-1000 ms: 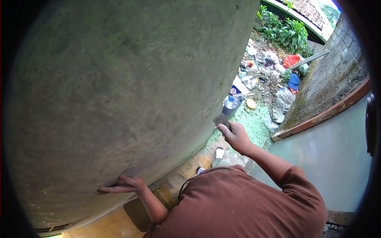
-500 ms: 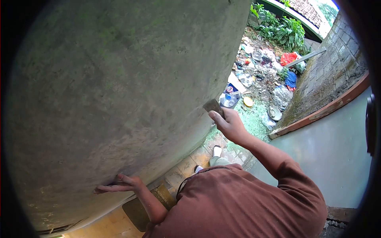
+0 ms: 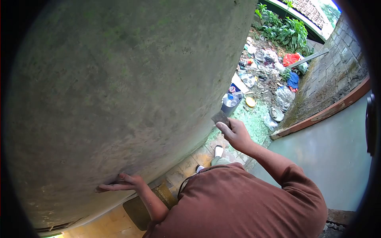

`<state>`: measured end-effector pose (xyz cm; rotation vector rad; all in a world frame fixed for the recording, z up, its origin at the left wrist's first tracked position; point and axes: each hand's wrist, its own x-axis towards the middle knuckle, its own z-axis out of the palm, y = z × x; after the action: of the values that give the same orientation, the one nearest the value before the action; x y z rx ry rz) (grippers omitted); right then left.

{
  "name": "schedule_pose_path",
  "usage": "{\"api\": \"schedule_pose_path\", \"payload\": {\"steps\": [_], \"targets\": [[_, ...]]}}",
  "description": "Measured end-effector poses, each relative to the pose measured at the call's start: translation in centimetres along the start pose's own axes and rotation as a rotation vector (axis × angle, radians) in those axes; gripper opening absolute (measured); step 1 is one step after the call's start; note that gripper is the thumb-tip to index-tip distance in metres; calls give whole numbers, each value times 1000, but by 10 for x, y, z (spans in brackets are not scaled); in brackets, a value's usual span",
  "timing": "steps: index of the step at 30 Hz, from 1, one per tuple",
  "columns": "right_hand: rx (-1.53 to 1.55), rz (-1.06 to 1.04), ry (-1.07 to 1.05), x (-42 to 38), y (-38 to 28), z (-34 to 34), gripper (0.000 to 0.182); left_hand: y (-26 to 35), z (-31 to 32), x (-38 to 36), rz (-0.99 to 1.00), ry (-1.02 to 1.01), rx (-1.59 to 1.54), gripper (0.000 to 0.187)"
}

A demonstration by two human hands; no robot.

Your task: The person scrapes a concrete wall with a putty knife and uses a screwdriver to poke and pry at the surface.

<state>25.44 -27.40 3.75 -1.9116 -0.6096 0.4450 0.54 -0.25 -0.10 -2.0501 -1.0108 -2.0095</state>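
Note:
A tall grey wall (image 3: 131,91) with green stains and scuffed patches fills the left of the head view. My left hand (image 3: 121,184) lies against its lower part, fingers stretched out and holding nothing. In my right hand (image 3: 237,133) is a flat, dark rectangular pad (image 3: 220,118), gripped with the thumb on top and its far end sticking out past the fingers. The pad is just off the wall's right edge in this view. Pale dust shows on the right thumb.
Past the wall, a dark bin (image 3: 231,102) with plastic items stands before scattered rubbish (image 3: 264,65). A yellow lid (image 3: 250,102) lies on the green-stained ground. On the right are a block wall (image 3: 337,59) and a pale panel (image 3: 317,154). A dark mat (image 3: 137,212) lies below on tiles.
My right hand has moved slightly down and to the right with the pad, away from the wall. My left hand has stayed in nearly the same place on the wall.

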Motion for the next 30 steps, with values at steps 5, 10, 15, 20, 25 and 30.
{"api": "schedule_pose_path", "payload": {"steps": [5, 10, 15, 20, 25, 30], "targets": [[-20, -155, 33, 27, -46, 0, 41, 3, 0, 2, 27, 18, -5, 72], [-46, -11, 23, 3, -6, -3, 42, -2, -1, -2, -12, -1, 8, 73], [-37, -83, 20, 20, -37, -2, 42, -3, -1, -2, 0, 4, -24, 74], [-3, -7, -9, 1, -6, 3, 44, -1, -1, -1, -20, -2, -25, 74], [-7, -20, 22, 24, -21, 13, 46, -6, 0, -4, -10, 2, -34, 74], [139, -32, 10, 11, -12, 9, 45, -3, -2, -3, -33, -19, -9, 74]]}}
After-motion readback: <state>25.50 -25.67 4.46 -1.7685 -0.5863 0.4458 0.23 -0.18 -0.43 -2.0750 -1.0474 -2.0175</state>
